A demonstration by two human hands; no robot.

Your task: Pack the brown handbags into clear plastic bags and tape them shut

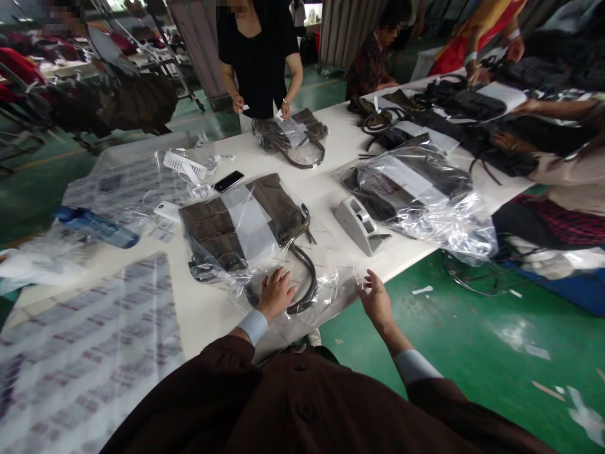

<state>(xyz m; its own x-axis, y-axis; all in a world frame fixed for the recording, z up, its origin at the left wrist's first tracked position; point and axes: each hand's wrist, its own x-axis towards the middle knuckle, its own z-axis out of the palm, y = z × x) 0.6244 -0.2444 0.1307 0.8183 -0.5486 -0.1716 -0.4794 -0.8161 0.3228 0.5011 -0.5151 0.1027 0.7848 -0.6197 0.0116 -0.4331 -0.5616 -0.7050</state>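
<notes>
A dark brown handbag (269, 202) lies in a clear plastic bag (331, 287) on the table in front of me. A white paper band (250, 224) crosses its middle, and its curved handle (309, 271) points toward me. My left hand (275, 295) rests on the plastic beside the handle, fingers stretched out, holding nothing. At the table's near edge, my right hand (377, 304) is at the loose end of the plastic bag, its fingers apart. Whether its fingertips touch the film is hard to make out.
A grey tape dispenser (359, 224) stands right of the handbag, near more bagged handbags (411, 180). On the left are a blue bottle (97, 227), a phone (229, 181), tags (184, 165) and stacked printed plastic (94, 340). A co-worker (259, 57) stands opposite; others work at right.
</notes>
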